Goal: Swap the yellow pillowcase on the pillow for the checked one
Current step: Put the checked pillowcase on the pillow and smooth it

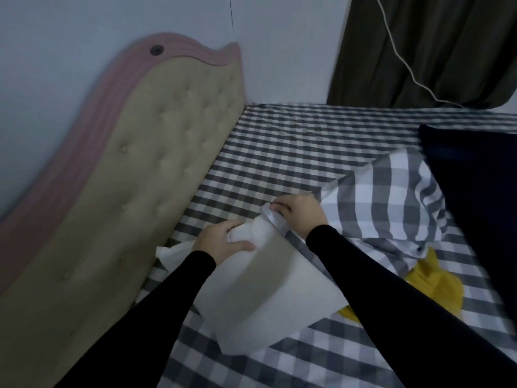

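A bare white pillow [268, 298] lies on the bed in front of me. My left hand [223, 242] grips its far corner, squeezing it. My right hand [300, 214] pinches the edge of the checked pillowcase [391, 197] right beside that corner. The grey-and-white case trails off to the right in a crumpled heap. The yellow pillowcase [436, 287] lies bunched on the bed at the right, partly under my right forearm and the pillow.
The bed carries a small-checked sheet [293, 152]. A padded beige headboard [156, 175] with a pink rim runs along the left. A dark blue cushion [481, 191] sits at the right edge. Dark curtains [436, 49] and a white cable hang behind.
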Motion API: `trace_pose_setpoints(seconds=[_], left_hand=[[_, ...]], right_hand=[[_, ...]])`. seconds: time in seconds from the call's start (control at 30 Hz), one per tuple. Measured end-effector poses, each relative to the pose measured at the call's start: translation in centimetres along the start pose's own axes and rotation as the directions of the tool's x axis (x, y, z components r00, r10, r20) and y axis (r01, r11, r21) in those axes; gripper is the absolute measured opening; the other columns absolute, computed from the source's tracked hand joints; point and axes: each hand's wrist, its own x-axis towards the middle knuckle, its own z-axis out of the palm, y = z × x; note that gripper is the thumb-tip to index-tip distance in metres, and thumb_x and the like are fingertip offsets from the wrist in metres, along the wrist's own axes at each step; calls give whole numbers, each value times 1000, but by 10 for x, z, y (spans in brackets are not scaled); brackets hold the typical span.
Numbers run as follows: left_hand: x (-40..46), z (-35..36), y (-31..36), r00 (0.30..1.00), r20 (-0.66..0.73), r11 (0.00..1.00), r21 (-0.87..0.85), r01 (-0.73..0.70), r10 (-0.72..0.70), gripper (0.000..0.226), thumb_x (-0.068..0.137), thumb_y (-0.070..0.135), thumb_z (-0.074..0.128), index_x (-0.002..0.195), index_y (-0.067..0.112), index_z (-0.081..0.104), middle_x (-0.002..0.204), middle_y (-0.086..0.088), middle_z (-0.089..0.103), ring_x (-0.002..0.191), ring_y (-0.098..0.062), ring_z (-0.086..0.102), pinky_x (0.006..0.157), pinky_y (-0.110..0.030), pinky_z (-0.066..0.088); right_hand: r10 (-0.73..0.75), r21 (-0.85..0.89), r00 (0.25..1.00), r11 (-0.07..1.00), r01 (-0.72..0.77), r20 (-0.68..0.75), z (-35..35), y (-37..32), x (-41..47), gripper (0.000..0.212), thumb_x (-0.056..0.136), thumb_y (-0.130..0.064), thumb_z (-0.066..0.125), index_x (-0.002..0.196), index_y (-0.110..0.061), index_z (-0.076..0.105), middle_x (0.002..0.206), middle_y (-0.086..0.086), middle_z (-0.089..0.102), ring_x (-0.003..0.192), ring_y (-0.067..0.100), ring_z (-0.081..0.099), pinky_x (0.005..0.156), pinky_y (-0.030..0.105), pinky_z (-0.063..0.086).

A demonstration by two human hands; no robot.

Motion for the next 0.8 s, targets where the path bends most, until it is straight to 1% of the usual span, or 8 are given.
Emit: trace_pose_setpoints(seconds=[0.1,0.17,0.2,0.3,0.47,0.6,0.73,0.8], left_hand=[[11,18,-8,999,-20,936,350,-38,48,74,78,69,55,137,25,46,131,3,58,119,-20,53,100,-35,36],[19,26,-8,996,-83,907,420,13,24,75,83,68,48,142,22,37,143,0,47,130,-23,43,108,-41,27],[23,28,-12,996,-76,913,404,64,-36,75,85,68,46,143,22,35,146,0,42,133,-23,39,110,-43,26],[33,37,-35,974,120,930,337,144,-194,69,89,65,41,142,21,39,148,0,42,132,-23,41,111,-45,29],[37,78,-38,962,238,959,278,61,-131,62,89,62,47,134,20,50,142,-1,47,124,-21,48,105,-37,37],[63,101,-8,981,189,952,304,-16,-44,60,85,65,50,130,25,52,136,-2,49,120,-24,46,102,-41,38],[83,124,20,950,306,900,392,-190,68,71,79,66,57,137,28,43,142,-1,39,129,-23,38,104,-41,35],[77,146,28,929,351,878,400,-263,118,79,75,68,59,141,30,36,148,-1,28,134,-24,29,106,-41,31]], right_hand=[[117,-105,988,989,-106,105,20,29,-26,40,93,-39,53,132,-28,54,142,-5,48,134,20,39,112,55,21],[211,-134,977,969,-206,24,33,47,-54,51,92,-44,53,140,-30,41,152,-5,32,144,21,21,112,58,15],[269,-113,963,956,-271,-34,38,57,-68,52,92,-45,53,140,-29,40,153,-3,31,144,23,20,110,59,17],[471,21,878,882,-471,-89,50,89,-105,53,91,-42,54,138,-23,42,146,5,39,136,25,34,107,53,33],[716,175,694,695,-697,-75,53,130,-131,44,92,-37,55,130,-17,50,125,10,52,115,30,51,94,41,42],[864,402,491,492,-772,-114,50,153,-131,45,93,-38,53,131,-15,50,134,15,46,120,31,47,98,39,37],[957,612,287,255,-748,-48,58,179,-127,50,93,-35,53,135,-10,44,137,17,47,120,33,49,100,41,41],[973,638,231,184,-748,-10,62,189,-127,45,95,-33,51,132,-8,46,130,16,53,114,33,53,92,37,42]])
